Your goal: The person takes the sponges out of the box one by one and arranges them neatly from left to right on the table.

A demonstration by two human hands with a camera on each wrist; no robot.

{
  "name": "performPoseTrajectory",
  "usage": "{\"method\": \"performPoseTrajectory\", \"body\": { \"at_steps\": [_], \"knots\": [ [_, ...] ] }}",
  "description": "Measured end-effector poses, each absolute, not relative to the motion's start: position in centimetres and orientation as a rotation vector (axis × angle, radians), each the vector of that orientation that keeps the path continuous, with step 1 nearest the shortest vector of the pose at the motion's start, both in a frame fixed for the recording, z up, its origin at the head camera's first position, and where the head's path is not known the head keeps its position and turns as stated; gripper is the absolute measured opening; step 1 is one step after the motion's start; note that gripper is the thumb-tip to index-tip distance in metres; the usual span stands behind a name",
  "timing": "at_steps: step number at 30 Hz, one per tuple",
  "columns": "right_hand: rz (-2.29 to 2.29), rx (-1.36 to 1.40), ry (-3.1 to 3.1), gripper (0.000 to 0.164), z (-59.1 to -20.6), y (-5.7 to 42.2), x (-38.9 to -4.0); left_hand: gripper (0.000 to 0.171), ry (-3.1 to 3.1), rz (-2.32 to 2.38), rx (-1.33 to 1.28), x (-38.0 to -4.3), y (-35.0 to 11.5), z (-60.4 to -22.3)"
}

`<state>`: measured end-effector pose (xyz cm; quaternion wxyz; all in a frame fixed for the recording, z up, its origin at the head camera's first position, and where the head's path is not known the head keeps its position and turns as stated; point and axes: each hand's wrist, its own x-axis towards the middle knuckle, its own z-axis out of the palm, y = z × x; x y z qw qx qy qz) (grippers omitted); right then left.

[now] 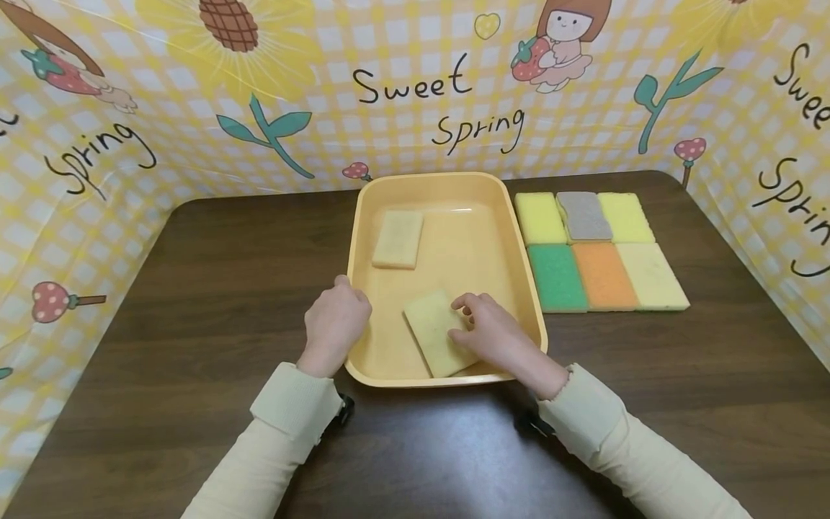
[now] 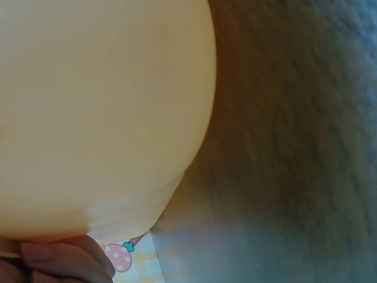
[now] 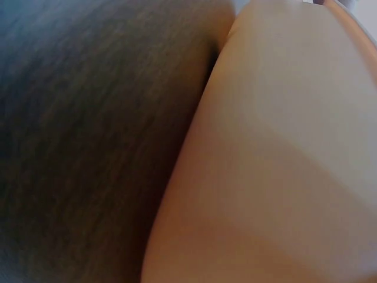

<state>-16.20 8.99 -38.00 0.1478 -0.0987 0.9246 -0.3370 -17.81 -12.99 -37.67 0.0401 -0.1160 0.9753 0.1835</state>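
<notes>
My left hand (image 1: 336, 317) grips the left rim of a pale yellow tray (image 1: 480, 267). In the left wrist view, curled fingers (image 2: 68, 259) show at the tray's edge. Inside the tray, my right hand (image 1: 496, 331) hovers over or lightly touches a light yellow sponge (image 1: 431, 331), with thumb and fingertips apart. That sponge lies askew near the tray's front wall, its right part hidden by the hand. A second pale sponge (image 1: 398, 239) lies flat in the tray's back left. The right wrist view shows mostly the tray's outer wall (image 3: 283, 147), with no fingers clearly visible.
Right of the tray, two rows of sponges lie side by side: yellow (image 1: 541, 218), grey (image 1: 586, 216) and yellow (image 1: 626, 218) behind, green (image 1: 558, 278), orange (image 1: 605, 275) and pale yellow (image 1: 651, 276) in front. A patterned cloth (image 1: 402, 43) encloses the dark wooden table (image 1: 240, 259).
</notes>
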Motion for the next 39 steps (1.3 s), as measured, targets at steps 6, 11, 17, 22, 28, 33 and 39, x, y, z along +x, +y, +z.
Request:
{"method": "performPoseTrajectory", "body": {
  "at_steps": [6, 11, 17, 22, 28, 33, 39],
  "knots": [
    [-0.952, -0.291, 2.661, 0.040, -38.10, 8.99, -16.28, 0.033, 2.981, 0.549, -0.354, -17.81, -13.01, -37.72],
    [-0.936, -0.294, 2.662, 0.042, -38.15, 9.00, -16.29, 0.033, 2.984, 0.548, -0.349, -17.81, -12.97, -37.72],
    [-0.880, -0.295, 2.635, 0.051, -38.19, 9.00, -16.31, 0.033, 2.985, 0.540, -0.345, -17.82, -12.98, -37.73],
    [-0.875, -0.298, 2.626, 0.053, -38.23, 8.99, -16.30, 0.032, 2.993, 0.543, -0.335, -17.82, -13.01, -37.72],
    [-0.864, -0.304, 2.629, 0.061, -38.33, 8.98, -16.29, 0.032, 3.002, 0.548, -0.332, -17.79, -12.98, -37.73],
    [-0.783, -0.348, 2.663, 0.061, -38.32, 8.99, -16.39, 0.032, 3.004, 0.551, -0.332, -17.78, -12.98, -37.78],
    [-0.715, -0.378, 2.679, 0.045, -38.27, 8.93, -16.57, 0.032, 3.004, 0.547, -0.337, -17.78, -13.02, -37.71]
  ]
}}
